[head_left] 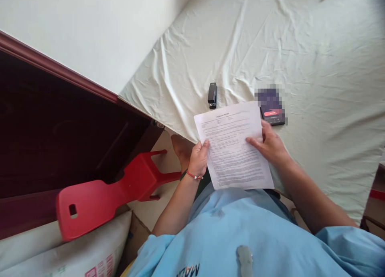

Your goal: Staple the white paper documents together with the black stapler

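A printed sheet of paper [234, 148], covered in lines of small text, is held over my lap at the edge of the cloth-covered surface. My left hand [199, 158] grips its left edge, thumb on top. On the opposite edge, my right hand [270, 142] pinches the paper with the thumb on its face and the fingers behind. Whether more sheets lie beneath cannot be made out. Just past the paper's top edge lies a black stapler [212, 95]. A phone [272, 106], partly blurred out, rests beyond my right hand.
A pale, wrinkled cloth [325, 60] covers the wide surface ahead. To my left stand a red plastic chair [90, 205] and dark wooden furniture [60, 120]. White printed sacks [102, 237] lie at the lower left. A white wall [90, 28] rises at the upper left.
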Demonstrator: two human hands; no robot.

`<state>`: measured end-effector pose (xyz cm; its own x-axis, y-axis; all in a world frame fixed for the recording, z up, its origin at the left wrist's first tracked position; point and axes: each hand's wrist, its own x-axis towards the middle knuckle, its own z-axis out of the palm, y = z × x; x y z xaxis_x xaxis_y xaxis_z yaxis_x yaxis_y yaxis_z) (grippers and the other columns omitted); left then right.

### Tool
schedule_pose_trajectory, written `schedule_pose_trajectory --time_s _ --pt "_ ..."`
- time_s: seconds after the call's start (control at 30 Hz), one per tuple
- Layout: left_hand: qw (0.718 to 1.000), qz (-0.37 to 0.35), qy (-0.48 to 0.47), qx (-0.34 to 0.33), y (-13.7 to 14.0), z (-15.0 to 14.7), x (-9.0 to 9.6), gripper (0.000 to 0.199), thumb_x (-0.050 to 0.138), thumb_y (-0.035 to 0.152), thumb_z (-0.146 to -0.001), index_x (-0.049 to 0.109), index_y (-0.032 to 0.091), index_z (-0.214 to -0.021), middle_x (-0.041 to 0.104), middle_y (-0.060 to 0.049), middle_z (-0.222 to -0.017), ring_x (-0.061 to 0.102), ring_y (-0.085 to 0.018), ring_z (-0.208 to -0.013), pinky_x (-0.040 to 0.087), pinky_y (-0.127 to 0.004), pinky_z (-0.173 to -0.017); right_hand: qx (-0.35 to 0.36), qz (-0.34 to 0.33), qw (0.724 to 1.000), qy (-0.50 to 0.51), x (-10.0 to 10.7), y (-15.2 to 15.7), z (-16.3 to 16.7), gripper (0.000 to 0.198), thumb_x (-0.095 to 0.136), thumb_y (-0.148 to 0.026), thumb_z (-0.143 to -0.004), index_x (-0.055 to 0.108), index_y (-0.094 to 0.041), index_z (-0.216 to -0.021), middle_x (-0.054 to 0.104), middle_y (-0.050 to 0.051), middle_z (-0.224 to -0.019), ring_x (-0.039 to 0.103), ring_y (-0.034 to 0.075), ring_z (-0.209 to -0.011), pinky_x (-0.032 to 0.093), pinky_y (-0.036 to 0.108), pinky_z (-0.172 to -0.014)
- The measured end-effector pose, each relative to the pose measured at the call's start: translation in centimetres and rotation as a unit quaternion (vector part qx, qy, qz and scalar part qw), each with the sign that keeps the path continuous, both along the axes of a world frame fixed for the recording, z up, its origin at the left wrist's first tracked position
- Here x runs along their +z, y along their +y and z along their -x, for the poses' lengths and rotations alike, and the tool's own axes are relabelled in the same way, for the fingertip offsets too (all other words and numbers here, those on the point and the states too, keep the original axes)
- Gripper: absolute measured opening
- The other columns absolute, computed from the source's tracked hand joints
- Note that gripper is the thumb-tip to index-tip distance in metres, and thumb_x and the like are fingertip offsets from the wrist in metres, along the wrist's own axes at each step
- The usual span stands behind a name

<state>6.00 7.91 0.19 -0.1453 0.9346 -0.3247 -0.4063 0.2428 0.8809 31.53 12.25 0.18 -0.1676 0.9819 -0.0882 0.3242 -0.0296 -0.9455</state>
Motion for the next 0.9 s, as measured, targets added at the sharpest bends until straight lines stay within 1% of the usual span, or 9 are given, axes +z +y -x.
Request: schedule_pose_trajectory --time_s 0.07,0.1,0.2,0.3,0.4,0.5,0.6,0.8,0.9 --pt "1.0 -0.005 0.007 -0.021 -0.2 -0.3 0.1 0.05 0.082 0.051 -0.08 0.075 0.013 -0.111 0.075 -0.015 -0.117 0.066 -0.03 -0.122 0.05 -0.045 -0.11 -0.083 -0.131 0.978 -0.138 1.6 0.3 -0.2 0.082 0.068 -0.041 -0.088 0.032 -0.023 -0.16 0.053 0.019 -0.147 0.055 0.037 -0.13 0.051 0.06 -0.103" --pt "0.999 -0.01 0.011 -0.03 -0.3 -0.4 0.1 0.049 0.081 0.051 -0.081 0.075 0.013 -0.111 0.074 -0.015 -0.118 0.066 -0.03 -0.122 0.05 -0.045 -0.11 -0.093 -0.184 0.959 -0.194 2.7 0.4 -0.3 0.078 0.064 -0.038 -0.091 0.032 -0.022 -0.16 0.05 0.02 -0.15 0.05 0.038 -0.135 0.047 0.063 -0.107" --pt "0.998 -0.03 0.02 -0.05 -0.6 -1.1 0.5 0.047 0.077 0.05 -0.085 0.074 0.015 -0.116 0.073 -0.014 -0.124 0.065 -0.028 -0.124 0.049 -0.043 -0.111 -0.013 -0.262 0.92 -0.293 6.1 1.3 0.4 0.052 0.052 -0.028 -0.098 0.05 -0.023 -0.15 0.045 0.017 -0.156 0.039 0.039 -0.144 0.038 0.064 -0.115" --pt "0.997 -0.037 0.027 -0.063 -0.7 -1.7 0.9 0.047 0.075 0.05 -0.087 0.073 0.016 -0.12 0.071 -0.013 -0.128 0.064 -0.027 -0.124 0.048 -0.041 -0.111 0.057 -0.306 0.887 -0.341 8.9 3.1 2.3 0.045 0.041 -0.015 -0.1 0.058 -0.023 -0.14 0.043 0.012 -0.16 0.03 0.037 -0.151 0.021 0.068 -0.121" --pt "0.996 -0.04 0.035 -0.069 -0.8 -2.1 1.3 0.047 0.074 0.051 -0.088 0.073 0.017 -0.121 0.071 -0.012 -0.127 0.066 -0.027 -0.122 0.05 -0.04 -0.107 0.147 -0.318 0.854 -0.384 10.1 5.2 4.7 0.042 0.035 -0.008 -0.099 0.063 -0.013 -0.13 0.046 0.016 -0.157 0.026 0.035 -0.154 0.013 0.064 -0.124" --pt "0.996 -0.037 0.044 -0.067 -1.0 -2.1 1.5 0.046 0.072 0.053 -0.09 0.073 0.016 -0.118 0.073 -0.012 -0.123 0.069 -0.026 -0.114 0.053 -0.039 -0.102 0.208 -0.319 0.844 -0.377 9.8 6.7 6.7 0.039 0.036 -0.011 -0.101 0.063 -0.013 -0.13 0.056 0.016 -0.148 0.038 0.032 -0.144 0.028 0.055 -0.118" --pt "0.997 -0.032 0.048 -0.057 -1.2 -2.0 1.5 0.046 0.069 0.054 -0.092 0.074 0.017 -0.118 0.073 -0.011 -0.122 0.069 -0.026 -0.114 0.053 -0.038 -0.101 0.244 -0.318 0.839 -0.368 9.1 7.0 8.1 0.033 0.038 -0.014 -0.102 0.066 -0.014 -0.12 0.069 0.015 -0.122 0.051 0.032 -0.127 0.035 0.048 -0.108" --pt "0.998 -0.016 0.044 -0.048 -1.2 -2.0 1.3 0.048 0.068 0.058 -0.091 0.075 0.016 -0.114 0.074 -0.011 -0.12 0.068 -0.027 -0.116 0.053 -0.037 -0.1 0.245 -0.3 0.849 -0.358 8.9 6.4 8.9 0.03 0.038 -0.019 -0.104 0.067 -0.015 -0.109 0.071 0.014 -0.105 0.056 0.029 -0.103 0.037 0.039 -0.087" --pt "0.997 -0.021 0.051 -0.049 -1.0 -2.2 1.2 0.049 0.067 0.059 -0.091 0.075 0.017 -0.113 0.074 -0.011 -0.118 0.069 -0.027 -0.114 0.054 -0.037 -0.099 0.243 -0.266 0.869 -0.34 8.9 6.7 8.9 0.034 0.038 -0.027 -0.106 0.069 -0.016 -0.101 0.071 0.012 -0.098 0.057 0.026 -0.091 0.037 0.037 -0.08"
